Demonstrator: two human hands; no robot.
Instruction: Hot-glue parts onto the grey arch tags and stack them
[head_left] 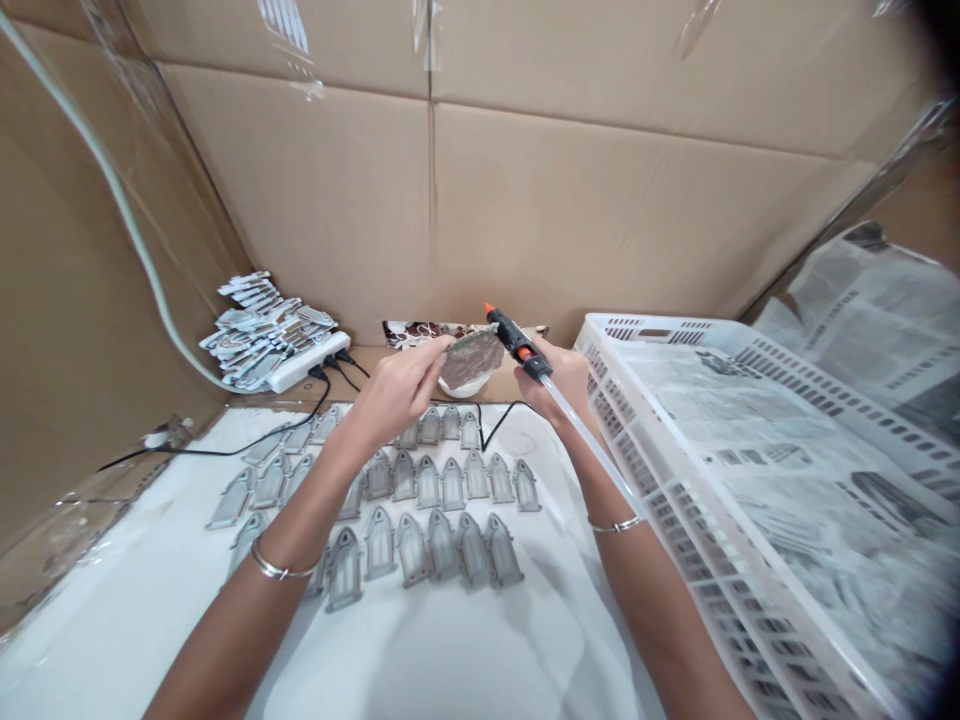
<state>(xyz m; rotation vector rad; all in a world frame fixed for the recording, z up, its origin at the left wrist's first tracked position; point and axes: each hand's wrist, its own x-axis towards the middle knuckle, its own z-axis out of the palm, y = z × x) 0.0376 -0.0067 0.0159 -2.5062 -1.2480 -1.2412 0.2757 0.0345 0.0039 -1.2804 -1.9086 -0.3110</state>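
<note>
My right hand (pixel 559 375) is wrapped around a black hot glue gun (pixel 517 345) with an orange tip that points up and to the left. A long clear glue stick (pixel 577 425) trails from its back along my right forearm. Fingers bent together, my left hand (pixel 405 385) grips the edge of a grey-brown flat piece (pixel 474 358), whose exact kind is unclear. Part of a white rounded object (pixel 465 388) shows beneath that piece. Nearer to me, rows of grey, pointed-arch frames (pixel 427 482) lie on the white surface (pixel 450 660), some hidden by my left forearm.
At the back left, a pile of flat white-edged pieces (pixel 262 325) lies by a white power strip (pixel 311 362) with black plugs. A black cable (pixel 491 430) crosses the surface. On the right stands a white plastic crate (pixel 660 480) lined with newspaper (pixel 795 450). Cardboard walls (pixel 570 220) enclose the back.
</note>
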